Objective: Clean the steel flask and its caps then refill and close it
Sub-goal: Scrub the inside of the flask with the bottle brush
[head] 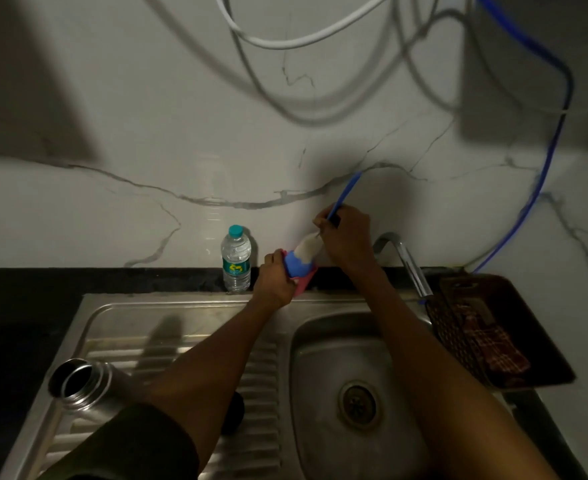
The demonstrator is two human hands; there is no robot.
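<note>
Marble-veined wall behind the sink (188, 317), left hand (273, 277) grips a blue cap (297, 266), right hand (348, 233) pinches the brush (308, 247) scrubbing it; rinsing likely follows.

I am standing in a home kitchen: a stainless steel sink with a ribbed draining board (168, 327) fills the lower frame, set in a black stone worktop (78, 280), with a curved chrome tap (405, 261) right of centre and a white marble-veined wall (147, 150) above.
</note>
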